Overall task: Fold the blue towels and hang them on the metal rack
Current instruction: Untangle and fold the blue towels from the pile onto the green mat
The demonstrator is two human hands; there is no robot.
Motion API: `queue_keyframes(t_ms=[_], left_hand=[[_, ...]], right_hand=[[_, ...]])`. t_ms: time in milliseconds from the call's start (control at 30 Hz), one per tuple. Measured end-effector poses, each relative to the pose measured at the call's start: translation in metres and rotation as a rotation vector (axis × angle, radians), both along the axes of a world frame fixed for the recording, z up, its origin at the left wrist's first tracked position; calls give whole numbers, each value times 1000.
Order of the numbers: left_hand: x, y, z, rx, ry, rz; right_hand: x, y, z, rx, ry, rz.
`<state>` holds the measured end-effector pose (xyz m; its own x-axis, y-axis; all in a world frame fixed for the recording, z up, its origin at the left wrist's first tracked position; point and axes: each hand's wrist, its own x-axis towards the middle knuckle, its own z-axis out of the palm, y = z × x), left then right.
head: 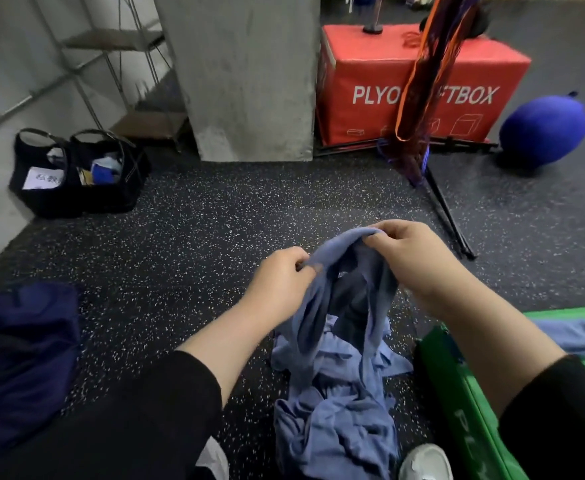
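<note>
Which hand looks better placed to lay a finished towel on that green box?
Probably the right hand. The green box, with a folded towel already on it, sits on that side. The left hand would have to cross over. For now both grip the blue towel.

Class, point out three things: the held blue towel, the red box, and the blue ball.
held blue towel [336, 247], head view, top fold between the hands
red box [360, 81], head view, lettered front face
blue ball [542, 129], head view, its middle
</note>
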<state>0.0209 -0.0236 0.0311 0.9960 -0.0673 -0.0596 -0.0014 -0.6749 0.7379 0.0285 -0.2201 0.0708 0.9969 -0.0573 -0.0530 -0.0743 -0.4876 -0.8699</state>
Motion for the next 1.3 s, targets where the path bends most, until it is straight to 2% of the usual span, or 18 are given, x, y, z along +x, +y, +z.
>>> queue_keyframes(t_ms=[100, 200, 333, 533, 667, 833, 967, 1133, 1300], left_hand=[[9, 6, 9, -210, 23, 55], [18, 9, 15, -334, 96, -19], [21, 4, 16, -388, 189, -137], [24, 0, 25, -534, 297, -112], [26, 10, 27, -522, 313, -163], [27, 18, 27, -160, 130, -72], [27, 24, 25, -264, 73, -64], [26, 23, 25, -314, 76, -119], [23, 15, 31, -299, 27, -183]], right_hand=[[7, -11, -7, -204, 15, 15], [11, -11, -10, -325, 45, 134], [7, 6, -11, -257, 20, 350], [12, 20, -17, -232, -43, 259], [13, 22, -17, -217, -65, 183], [17, 19, -13, -145, -45, 53], [18, 16, -11, -163, -21, 42], [14, 10, -8, -205, 4, 219], [8, 18, -8, -347, -119, 285]])
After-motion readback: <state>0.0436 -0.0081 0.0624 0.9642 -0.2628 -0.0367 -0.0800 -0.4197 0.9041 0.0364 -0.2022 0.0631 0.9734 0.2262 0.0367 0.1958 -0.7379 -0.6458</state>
